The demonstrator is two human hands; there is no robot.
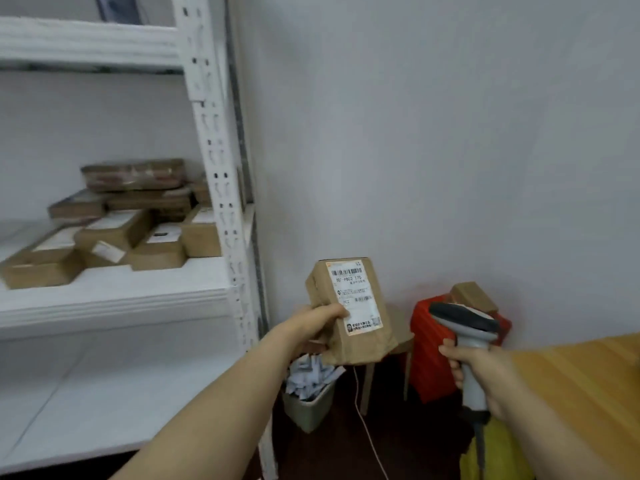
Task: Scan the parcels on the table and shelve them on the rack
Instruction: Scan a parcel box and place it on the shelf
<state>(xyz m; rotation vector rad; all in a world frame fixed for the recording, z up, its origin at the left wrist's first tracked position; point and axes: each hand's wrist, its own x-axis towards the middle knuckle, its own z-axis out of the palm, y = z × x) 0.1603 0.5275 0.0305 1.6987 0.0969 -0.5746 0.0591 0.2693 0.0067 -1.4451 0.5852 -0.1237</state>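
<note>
My left hand grips a brown cardboard parcel upright in mid-air, its white shipping label with barcodes facing me. My right hand holds a grey handheld barcode scanner by its handle, its dark head level with the parcel's lower half and to its right. The white metal rack stands at the left. Its middle shelf carries several brown parcels, some stacked. The wooden table shows at the lower right.
A grey bin full of paper scraps sits on the floor below the parcel. A red box with a small brown parcel on top stands by a small wooden stool. A yellow bag lies under the table edge.
</note>
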